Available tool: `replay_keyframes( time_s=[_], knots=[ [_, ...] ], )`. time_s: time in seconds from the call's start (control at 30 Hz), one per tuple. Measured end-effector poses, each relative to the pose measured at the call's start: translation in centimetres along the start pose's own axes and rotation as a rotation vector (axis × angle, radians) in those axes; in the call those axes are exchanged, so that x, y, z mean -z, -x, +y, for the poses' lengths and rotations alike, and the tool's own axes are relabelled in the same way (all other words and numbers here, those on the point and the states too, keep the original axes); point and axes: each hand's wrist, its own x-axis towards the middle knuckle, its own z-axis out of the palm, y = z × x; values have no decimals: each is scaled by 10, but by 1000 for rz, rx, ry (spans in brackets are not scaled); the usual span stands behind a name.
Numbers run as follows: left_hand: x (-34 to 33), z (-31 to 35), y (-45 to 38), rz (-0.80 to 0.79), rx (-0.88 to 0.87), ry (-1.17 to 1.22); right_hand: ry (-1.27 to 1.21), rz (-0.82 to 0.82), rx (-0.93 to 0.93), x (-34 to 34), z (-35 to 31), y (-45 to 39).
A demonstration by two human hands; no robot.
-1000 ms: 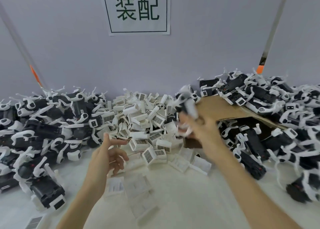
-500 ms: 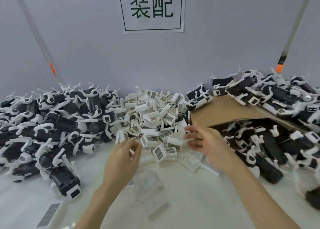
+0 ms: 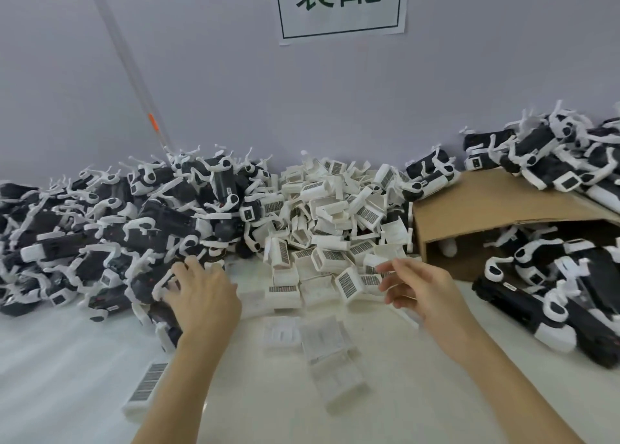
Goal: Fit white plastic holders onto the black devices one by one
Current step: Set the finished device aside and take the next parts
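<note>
Only the head view to go on, so here's what I'm seeing from it. Left hand [image 3: 201, 296] is spread flat, fingers fairly straight, reaching into the near edge of the pile of black devices [image 3: 110, 239] on the left; it's touching or almost touching one but hasn't curled round anything. Right hand [image 3: 424, 287] hovers just beside the heap of white plastic holders [image 3: 332, 229] in the middle, fingers loosely bent, holding nothing.

Handling guess: the holders look like thin moulded shells, light and a bit springy, so I'd pinch one by its side walls and not the clip arms. The devices look denser and rigid, best gripped round the body, though those already wear white clips that tangle with their neighbours and could drag a few along.

Hard to tell: which device the left fingers are after, since the hand covers it. The cardboard box [image 3: 496, 209] hides what's deeper inside. A few holders near the table [image 3: 84, 359] front are blurred, and the wall sign [image 3: 340, 4] is cropped at the top
</note>
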Motion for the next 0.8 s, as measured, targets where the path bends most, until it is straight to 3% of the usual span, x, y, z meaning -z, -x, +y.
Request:
replay_keyframes(
  time_s=[0.17,0.3,0.4,0.5,0.6,0.67,0.8],
  knots=[
    [-16,11,-3,-17,-184,253,7,-3,0,1,2,1],
    [-20,23,-3,22,-193,345,-8,1,-4,2,5,0],
    [-21,27,0,174,-227,521,-2,1,-10,2,6,0],
    [-16,35,9,407,-371,735,-7,-2,-13,1,9,-1],
    [0,52,27,533,-595,871,7,-16,-6,-1,9,-1],
    [7,66,46,579,-851,898,11,-17,13,-3,8,0],
    [3,95,88,501,-1311,886,33,-151,52,-12,5,4]
  ],
)
